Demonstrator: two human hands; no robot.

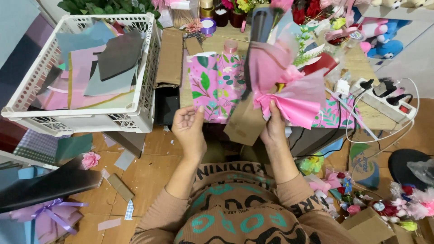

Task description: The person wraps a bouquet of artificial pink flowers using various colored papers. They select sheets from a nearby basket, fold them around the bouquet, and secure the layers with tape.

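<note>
Right hand (274,124) grip pinches pink paper-wrapped bouquet (280,86) at its base, above worktop (217,45) front edge; left hand (190,126) spread, empty, just beside.

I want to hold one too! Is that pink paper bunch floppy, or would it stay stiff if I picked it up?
Probably floppy at the top: the pink tissue paper fans out in soft crinkly folds. The brown paper base looks stiffer, and the right hand grips there. It seems light, since one hand holds it up while the left hand is open beside it. It would likely crush easily.
</note>
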